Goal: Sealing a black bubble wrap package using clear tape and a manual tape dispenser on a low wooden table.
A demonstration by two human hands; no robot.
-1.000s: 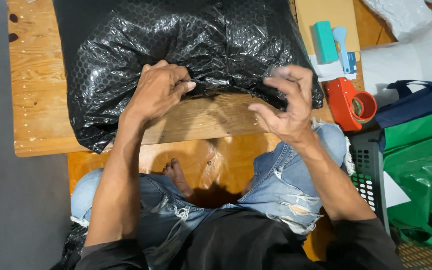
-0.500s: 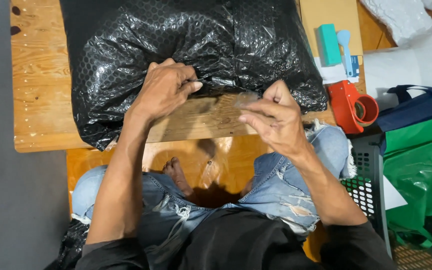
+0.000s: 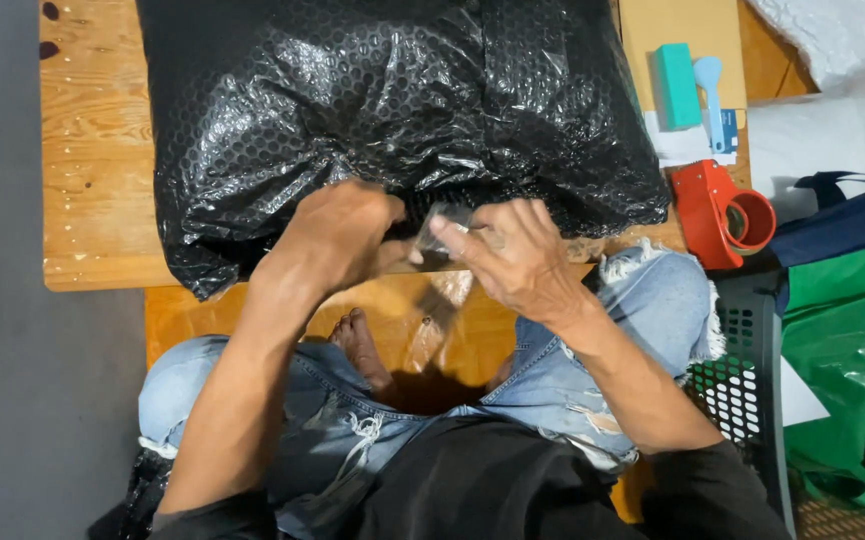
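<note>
Centrally, a bulky parcel wrapped in glossy black bubble wrap (image 3: 402, 110), its honeycomb cells crinkled and shining, lies on a pale knotted wooden table (image 3: 92, 170). At its near edge the left hand (image 3: 337, 235) presses with fingers curled against the wrap, while the right hand (image 3: 517, 255) pinches a strip of clear tape (image 3: 442, 232) between them. Off to the right stand a red tape dispenser (image 3: 717, 215), a teal box (image 3: 674, 85), a light blue cutter (image 3: 712, 95) and a green bag (image 3: 847, 340).

Red tape dispenser (image 3: 717, 212) is lying at the right table (image 3: 87, 180) edge. Teal block (image 3: 674, 85) and light-blue tool (image 3: 710, 88) are sitting just above it. Green bag (image 3: 847, 350) is lying further right.
</note>
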